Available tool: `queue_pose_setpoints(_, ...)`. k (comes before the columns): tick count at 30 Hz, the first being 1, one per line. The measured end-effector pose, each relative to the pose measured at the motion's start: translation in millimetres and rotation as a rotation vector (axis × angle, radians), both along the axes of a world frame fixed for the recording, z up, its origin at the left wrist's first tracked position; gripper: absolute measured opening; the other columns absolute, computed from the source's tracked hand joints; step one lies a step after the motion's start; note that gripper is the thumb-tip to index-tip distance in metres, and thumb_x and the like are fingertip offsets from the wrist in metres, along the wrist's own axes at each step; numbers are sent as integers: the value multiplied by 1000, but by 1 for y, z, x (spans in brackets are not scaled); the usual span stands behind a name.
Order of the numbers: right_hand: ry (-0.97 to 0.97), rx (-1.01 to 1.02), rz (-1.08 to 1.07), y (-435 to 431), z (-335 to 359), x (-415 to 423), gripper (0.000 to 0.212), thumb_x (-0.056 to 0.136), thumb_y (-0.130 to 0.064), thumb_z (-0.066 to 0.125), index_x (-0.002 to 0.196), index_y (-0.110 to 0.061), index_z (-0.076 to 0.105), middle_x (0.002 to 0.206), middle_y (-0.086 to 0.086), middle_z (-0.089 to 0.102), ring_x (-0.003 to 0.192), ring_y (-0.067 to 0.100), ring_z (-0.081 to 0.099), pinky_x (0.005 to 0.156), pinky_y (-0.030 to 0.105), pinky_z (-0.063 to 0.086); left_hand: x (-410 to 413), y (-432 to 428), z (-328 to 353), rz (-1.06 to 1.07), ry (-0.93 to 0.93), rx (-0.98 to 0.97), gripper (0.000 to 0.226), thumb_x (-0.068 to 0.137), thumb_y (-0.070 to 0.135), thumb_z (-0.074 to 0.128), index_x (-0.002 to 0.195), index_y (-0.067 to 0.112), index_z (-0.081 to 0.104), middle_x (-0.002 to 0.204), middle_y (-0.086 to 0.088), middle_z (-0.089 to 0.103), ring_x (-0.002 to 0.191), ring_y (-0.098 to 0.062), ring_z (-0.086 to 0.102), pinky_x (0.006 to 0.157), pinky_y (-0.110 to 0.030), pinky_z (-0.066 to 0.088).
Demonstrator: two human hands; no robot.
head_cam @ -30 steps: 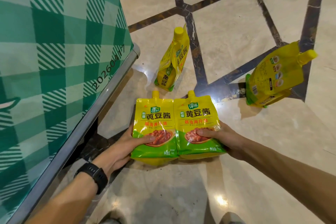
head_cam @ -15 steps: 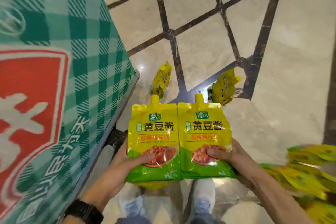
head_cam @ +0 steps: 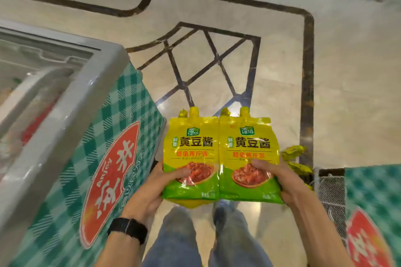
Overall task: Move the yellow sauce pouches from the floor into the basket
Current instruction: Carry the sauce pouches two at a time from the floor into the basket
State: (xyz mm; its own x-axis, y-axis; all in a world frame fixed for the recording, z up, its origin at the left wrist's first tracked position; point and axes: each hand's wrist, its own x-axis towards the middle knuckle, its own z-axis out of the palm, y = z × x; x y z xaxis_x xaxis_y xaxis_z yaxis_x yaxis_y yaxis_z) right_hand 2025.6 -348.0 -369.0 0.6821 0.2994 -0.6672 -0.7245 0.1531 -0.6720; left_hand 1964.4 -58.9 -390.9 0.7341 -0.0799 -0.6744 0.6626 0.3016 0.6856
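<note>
**Q:** Where are the two pouches?
**A:** The left pouch (head_cam: 191, 147) and right pouch (head_cam: 247, 147) are held upright, side by side, with their inner edges touching. Printed faces are toward the camera, spouts up. Both are clear of the floor (head_cam: 347, 71), above the person's legs.

**Q:** State of the fingers?
**A:** The left hand (head_cam: 152, 184) grips the left pouch at its lower left corner, thumb across the front; the fingers are behind it, out of view. The right hand (head_cam: 280, 178) grips the right pouch at its lower right corner in the same way.

**Q:** Other pouches?
**A:** Two yellow tips (head_cam: 183, 112) show just behind the tops of the held pouches. More pouches (head_cam: 293, 151) lie at the right, just beside the wire basket (head_cam: 329, 188). Whether they rest inside it cannot be told.

**Q:** Surroundings?
**A:** A freezer (head_cam: 65, 136) with a green check side and red logo stands at the left. A second green panel (head_cam: 373, 191) is at the right, beside the basket. A black watch (head_cam: 128, 228) is on the left wrist.
</note>
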Motion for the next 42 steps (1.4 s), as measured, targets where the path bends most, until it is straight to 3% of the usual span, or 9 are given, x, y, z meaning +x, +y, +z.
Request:
queue_pose_setpoints(5,-113,-99,-208,-9,61,-46,106,19,-37,102,116,-12,68,112,19,73,97,36,72,76,45,61,8,-13,49,-91,-51,-73,121,13,39,103,123,10,63,100,-11,78,83,-24,77,62,-33,62)
queue_pose_setpoints(13,-186,-17,-599,-12,113,-147,112,-1,-32,98,104,-12,67,81,10,78,64,26,75,47,33,58,22,-41,104,-433,-234,-53,85,49,23,94,128,12,62,109,-12,77,92,-28,76,67,-35,62)
queue_pose_setpoints(15,-218,-26,-683,-18,119,-173,98,11,-30,100,101,-12,65,75,6,77,59,21,74,43,29,55,20,-60,115,-546,-255,-42,97,38,33,99,126,17,63,111,-10,76,97,-28,75,71,-36,61)
queue_pose_setpoints(18,-194,-37,-855,-40,113,-217,73,46,-21,96,111,-11,65,93,11,78,78,27,76,62,41,63,9,-96,123,-689,-278,-47,103,33,39,101,127,17,62,113,-11,76,100,-30,74,73,-37,61)
queue_pose_setpoints(22,-200,-100,-1021,-64,107,-288,107,17,-36,101,116,-13,68,112,17,73,106,40,68,100,62,47,-24,-148,127,-847,-271,-64,73,59,16,93,125,13,62,110,-14,76,94,-31,75,69,-37,63)
queue_pose_setpoints(28,-214,-125,-1264,-87,104,-427,107,23,-39,101,121,-14,67,116,16,73,108,39,68,101,59,47,-111,-235,132,-1139,-301,-109,109,26,42,100,124,12,63,109,-15,76,91,-33,76,66,-36,62)
queue_pose_setpoints(35,-289,-50,-1516,-101,116,-592,85,16,-29,101,96,-15,78,104,18,75,87,33,75,62,39,62,-251,-320,129,-1379,-277,-142,109,33,42,101,130,13,60,119,-18,72,106,-40,71,96,-56,54)
queue_pose_setpoints(38,-275,-83,-1657,-96,112,-647,102,22,-31,102,117,-11,69,113,18,73,99,37,72,79,48,61,-300,-355,132,-1534,-259,-134,106,38,36,101,133,13,58,119,-19,72,107,-42,70,96,-61,52)
queue_pose_setpoints(42,-258,-80,-1881,-85,106,-711,103,29,-27,101,124,-10,65,117,22,70,106,42,68,97,61,49,-365,-406,142,-1738,-307,-125,112,23,41,102,123,11,62,108,-19,75,90,-36,75,69,-43,62)
